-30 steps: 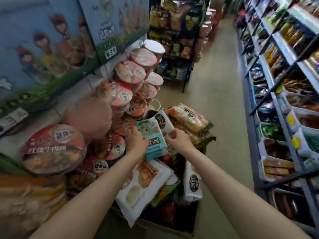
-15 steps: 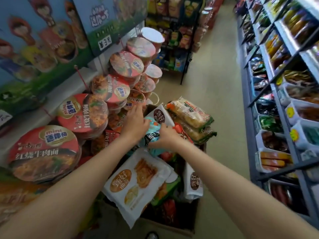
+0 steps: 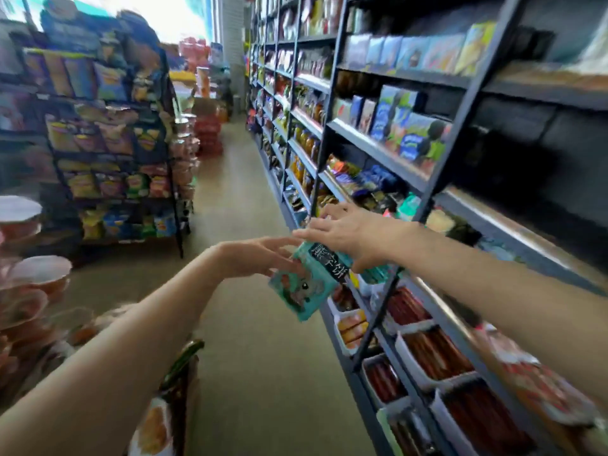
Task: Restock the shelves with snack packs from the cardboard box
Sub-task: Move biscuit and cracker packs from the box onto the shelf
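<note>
Teal snack pack (image 3: 306, 281) is up beside the shelves (image 3: 375, 149), right hand (image 3: 348, 235) gripping its top, left hand (image 3: 253, 258) fingers straight against it — not yet shelved, more packs left.

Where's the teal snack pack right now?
The teal pack is mid-frame in the head view, held up over the aisle between both hands, the right hand gripping its top, just left of the right-side shelves.
</note>
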Tool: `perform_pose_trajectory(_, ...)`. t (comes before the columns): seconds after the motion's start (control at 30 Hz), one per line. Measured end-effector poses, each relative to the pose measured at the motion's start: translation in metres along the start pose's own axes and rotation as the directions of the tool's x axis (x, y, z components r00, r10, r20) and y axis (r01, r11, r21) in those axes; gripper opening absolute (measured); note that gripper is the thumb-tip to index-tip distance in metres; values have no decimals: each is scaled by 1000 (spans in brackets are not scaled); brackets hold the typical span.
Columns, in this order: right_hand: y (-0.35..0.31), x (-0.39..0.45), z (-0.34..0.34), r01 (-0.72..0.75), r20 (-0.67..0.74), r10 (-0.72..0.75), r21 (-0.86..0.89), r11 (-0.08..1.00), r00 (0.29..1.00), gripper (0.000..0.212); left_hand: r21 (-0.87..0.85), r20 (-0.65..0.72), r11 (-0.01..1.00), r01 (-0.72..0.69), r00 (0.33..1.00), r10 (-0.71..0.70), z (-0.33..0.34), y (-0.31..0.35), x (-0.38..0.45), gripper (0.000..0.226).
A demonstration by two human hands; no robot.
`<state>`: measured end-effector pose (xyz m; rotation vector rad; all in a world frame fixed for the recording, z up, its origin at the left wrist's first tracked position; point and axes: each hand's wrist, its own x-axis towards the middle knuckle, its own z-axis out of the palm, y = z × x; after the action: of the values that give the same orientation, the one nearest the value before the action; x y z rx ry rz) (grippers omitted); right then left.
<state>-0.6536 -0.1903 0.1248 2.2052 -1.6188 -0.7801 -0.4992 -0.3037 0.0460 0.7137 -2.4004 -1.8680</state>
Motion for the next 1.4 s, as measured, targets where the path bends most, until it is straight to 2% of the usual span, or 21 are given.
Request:
perform_pose_trajectory(0.1, 68, -67, 41, -127, -143, 112, -101, 987, 983, 94, 177, 11, 976, -125, 992, 126, 45, 60, 75, 72)
perform_pose_trajectory(0.17, 107, -110, 68, -283, -306, 233, -129, 950, 923, 95, 206, -21, 960, -190, 980, 199, 71, 96, 120, 79)
perform_pose_trajectory(0.2, 125, -129, 85, -381, -396, 329, -58, 923, 857, 94, 180, -26, 959, -218, 974, 226, 83, 111, 140, 76)
perform_pose_trajectory(0.27, 152, -166, 112, -508, -487, 576, 279, 815, 657, 82, 74, -11, 960, -271, 962, 273, 106, 140, 176, 60)
perform_pose_trajectory(0.3, 163, -182, 122, -557, -407, 740, 488, 672, 535, 72, 10, 8, 957, -291, 957, 291, 117, 153, 193, 52)
perform_pose_trajectory(0.33, 171, -196, 129, -567, -236, 881, 691, 449, 411, 60, -48, 36, 951, -304, 951, 306, 128, 167, 208, 50)
perform_pose_trajectory(0.37, 175, -209, 136, -486, -10, 944, 856, 179, 330, 48, -97, 62, 947, -305, 948, 312, 138, 180, 224, 56)
perform_pose_trajectory(0.4, 178, -219, 140, -321, 222, 916, 941, -111, 334, 39, -138, 92, 945, -297, 946, 311, 147, 191, 239, 63)
perform_pose_trajectory(0.43, 181, -226, 147, -187, 379, 847, 925, -332, 372, 33, -171, 125, 944, -284, 944, 306, 156, 200, 254, 67)
perform_pose_trajectory(0.47, 185, -231, 157, -133, 449, 798, 891, -434, 403, 32, -194, 152, 942, -272, 941, 303, 162, 208, 270, 68)
perform_pose_trajectory(0.5, 192, -233, 168, -130, 480, 779, 873, -470, 404, 33, -210, 179, 941, -266, 936, 304, 169, 217, 284, 68)
perform_pose_trajectory(0.6, 222, -228, 198, -80, 496, 818, 865, -496, 292, 53, -224, 239, 936, -272, 915, 324, 180, 234, 329, 67)
perform_pose_trajectory(0.67, 248, -221, 217, -66, 529, 809, 844, -532, 256, 60, -237, 270, 932, -275, 903, 335, 180, 241, 360, 63)
perform_pose_trajectory(0.77, 283, -208, 242, -51, 561, 800, 824, -564, 212, 68, -213, 318, 937, -278, 887, 335, 171, 250, 411, 38)
perform_pose_trajectory(0.83, 309, -200, 257, -38, 557, 817, 829, -558, 153, 67, -177, 332, 939, -296, 880, 340, 165, 259, 444, 20)
perform_pose_trajectory(1.0, 359, -187, 295, 27, 574, 818, 819, -573, -38, 59, -93, 273, 949, -300, 909, 314, 155, 290, 519, 16)
perform_pose_trajectory(1.17, 388, -170, 324, 0, 569, 812, 819, -574, -128, 61, 39, 282, 957, -286, 922, 264, 157, 285, 560, 30)
perform_pose_trajectory(1.27, 401, -156, 339, -12, 548, 824, 832, -555, -144, 59, 36, 272, 960, -278, 927, 259, 153, 276, 582, 55)
perform_pose_trajectory(1.33, 408, -147, 345, -14, 539, 831, 838, -546, -140, 49, 44, 265, 954, -298, 924, 276, 150, 274, 593, 63)
perform_pose_trajectory(1.4, 415, -139, 348, -14, 532, 834, 842, -539, -145, 36, 73, 295, 939, -336, 907, 302, 150, 274, 601, 62)
